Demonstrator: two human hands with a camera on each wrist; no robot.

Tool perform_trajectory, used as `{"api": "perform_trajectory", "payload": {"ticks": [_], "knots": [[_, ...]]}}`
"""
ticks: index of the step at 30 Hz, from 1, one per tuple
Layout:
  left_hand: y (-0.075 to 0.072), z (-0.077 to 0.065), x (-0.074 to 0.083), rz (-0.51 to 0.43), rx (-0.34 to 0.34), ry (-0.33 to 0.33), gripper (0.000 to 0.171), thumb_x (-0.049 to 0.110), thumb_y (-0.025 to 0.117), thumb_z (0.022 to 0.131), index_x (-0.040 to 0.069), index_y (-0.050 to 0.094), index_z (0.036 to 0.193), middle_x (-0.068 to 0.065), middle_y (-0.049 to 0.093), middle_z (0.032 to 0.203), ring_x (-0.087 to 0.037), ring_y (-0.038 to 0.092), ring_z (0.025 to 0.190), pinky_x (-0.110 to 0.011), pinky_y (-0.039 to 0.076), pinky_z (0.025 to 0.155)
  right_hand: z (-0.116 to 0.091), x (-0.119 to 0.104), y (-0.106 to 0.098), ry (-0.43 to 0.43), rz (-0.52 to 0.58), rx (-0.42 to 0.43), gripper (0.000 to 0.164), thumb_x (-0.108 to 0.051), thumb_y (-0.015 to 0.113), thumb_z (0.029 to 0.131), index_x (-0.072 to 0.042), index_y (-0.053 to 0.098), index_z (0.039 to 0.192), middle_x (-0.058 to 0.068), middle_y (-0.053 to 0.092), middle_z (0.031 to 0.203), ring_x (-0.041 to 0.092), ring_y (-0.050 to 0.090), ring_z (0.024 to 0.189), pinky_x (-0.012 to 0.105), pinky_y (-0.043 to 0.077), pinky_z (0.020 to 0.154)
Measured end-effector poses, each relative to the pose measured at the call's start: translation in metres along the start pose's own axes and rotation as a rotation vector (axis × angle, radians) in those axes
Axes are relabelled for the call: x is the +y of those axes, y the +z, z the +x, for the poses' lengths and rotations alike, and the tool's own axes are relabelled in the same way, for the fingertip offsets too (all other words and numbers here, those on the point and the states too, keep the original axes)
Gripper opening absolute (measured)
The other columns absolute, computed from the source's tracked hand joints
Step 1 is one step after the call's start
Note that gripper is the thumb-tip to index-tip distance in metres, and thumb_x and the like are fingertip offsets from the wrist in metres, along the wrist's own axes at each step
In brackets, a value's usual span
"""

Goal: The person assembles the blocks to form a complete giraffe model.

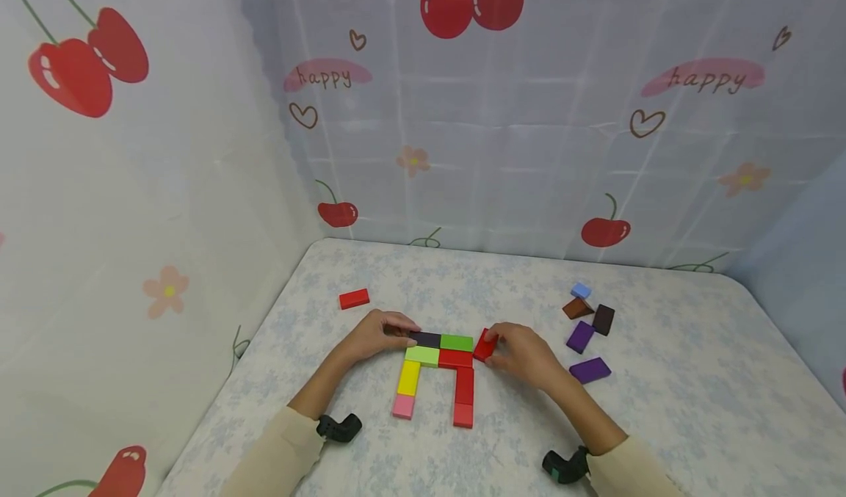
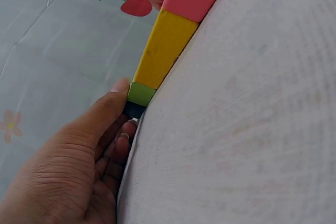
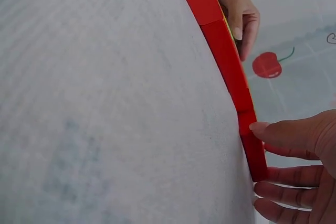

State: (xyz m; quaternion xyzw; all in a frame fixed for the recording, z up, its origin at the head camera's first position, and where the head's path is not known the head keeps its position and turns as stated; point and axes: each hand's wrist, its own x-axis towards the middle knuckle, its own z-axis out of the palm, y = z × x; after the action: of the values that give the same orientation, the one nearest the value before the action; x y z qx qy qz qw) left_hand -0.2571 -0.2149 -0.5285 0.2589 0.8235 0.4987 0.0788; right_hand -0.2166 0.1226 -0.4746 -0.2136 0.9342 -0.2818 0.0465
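Grip: both clamped
Left hand (image 1: pixel 377 338) pinches black block (image 1: pixel 427 340); right hand (image 1: pixel 523 355), red block (image 1: pixel 482 346); light-blue block (image 1: pixel 581 290) lies near table's (image 1: pixel 714 379) far edge.

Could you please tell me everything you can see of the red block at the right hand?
The red block is a plain, flat oblong with straight edges and a smooth, painted look, perhaps wood. It slants beside the right end of the block figure; whether it touches that is unclear. The right hand pinches it in its fingers, partly hiding it.
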Motion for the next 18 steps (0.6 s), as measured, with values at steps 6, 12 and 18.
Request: {"api": "perform_trajectory", "payload": {"ticks": [6, 12, 18], "knots": [[0.0013, 0.0009, -0.0012, 0.012, -0.002, 0.001, 0.026, 0.026, 0.080, 0.090, 0.022, 0.079, 0.115, 0.005, 0.074, 0.111, -0.016, 0.065, 0.095, -0.028, 0.054, 0.080, -0.0024, 0.0029, -0.0002, -0.006, 0.046, 0.017, 0.031, -0.010, 0.086, 0.081, -0.008, 0.071, 0.108, 0.004, 0.069, 0.112, 0.025, 0.063, 0.101, 0.046, 0.054, 0.091], [0.0010, 0.0007, -0.0008, 0.001, 0.002, 0.011, 0.025, 0.024, 0.080, 0.090, 0.022, 0.079, 0.115, 0.005, 0.074, 0.111, -0.017, 0.065, 0.095, -0.028, 0.054, 0.080, -0.0019, 0.0031, 0.0010, -0.021, 0.040, 0.021, 0.031, -0.009, 0.085, 0.082, -0.009, 0.070, 0.109, 0.003, 0.069, 0.111, 0.025, 0.063, 0.101, 0.045, 0.054, 0.090], [0.0017, 0.0003, 0.0013, -0.010, 0.003, -0.010, 0.025, 0.024, 0.081, 0.089, 0.023, 0.080, 0.114, 0.006, 0.074, 0.110, -0.016, 0.065, 0.094, -0.026, 0.054, 0.080, -0.0021, 0.0027, 0.0028, -0.013, 0.028, 0.026, 0.032, -0.009, 0.086, 0.081, -0.009, 0.071, 0.110, 0.002, 0.069, 0.110, 0.024, 0.063, 0.101, 0.045, 0.054, 0.089]]}}
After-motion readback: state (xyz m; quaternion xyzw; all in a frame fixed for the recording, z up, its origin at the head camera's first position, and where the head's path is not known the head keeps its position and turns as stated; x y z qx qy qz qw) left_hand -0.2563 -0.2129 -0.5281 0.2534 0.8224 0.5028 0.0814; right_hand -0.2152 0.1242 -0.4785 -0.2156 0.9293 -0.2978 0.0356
